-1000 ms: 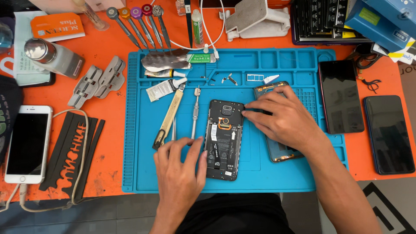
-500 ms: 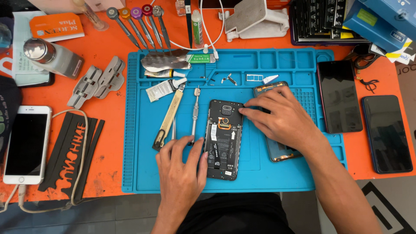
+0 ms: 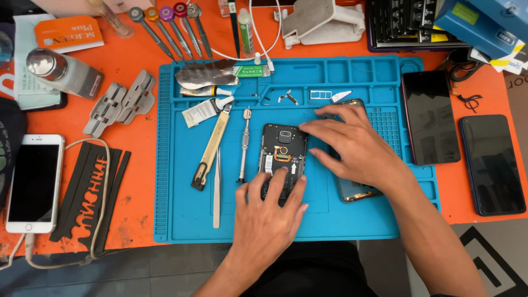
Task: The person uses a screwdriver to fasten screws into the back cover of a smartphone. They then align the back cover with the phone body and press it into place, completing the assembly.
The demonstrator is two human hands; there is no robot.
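An opened smartphone (image 3: 283, 159), its back cover off and its dark inner board and camera module exposed, lies flat near the middle of the blue silicone repair mat (image 3: 176, 220). The left hand (image 3: 267, 217) presses down on the phone's lower end with fingers spread and laid flat, pinning rather than gripping. The right hand (image 3: 357, 148) rests at the phone's upper right edge, its fingers close together and pointing left, the tips touching the frame near the camera; whether they pinch a small part there I cannot tell.

The phone looks light, thin and stiff, but fragile in this state: the bare board, the orange flex ribbon and the connectors would likely suffer from any pressure or twist. It is probably best held by its long side edges, away from the exposed middle.

Under the right palm lies a removed back cover (image 3: 357, 190), just right of the phone. Left of the phone lie a precision screwdriver (image 3: 243, 146), tweezers (image 3: 216, 187) and a yellow-handled scraper knife (image 3: 210, 148). Above the phone sit small loose metal parts (image 3: 289, 98).
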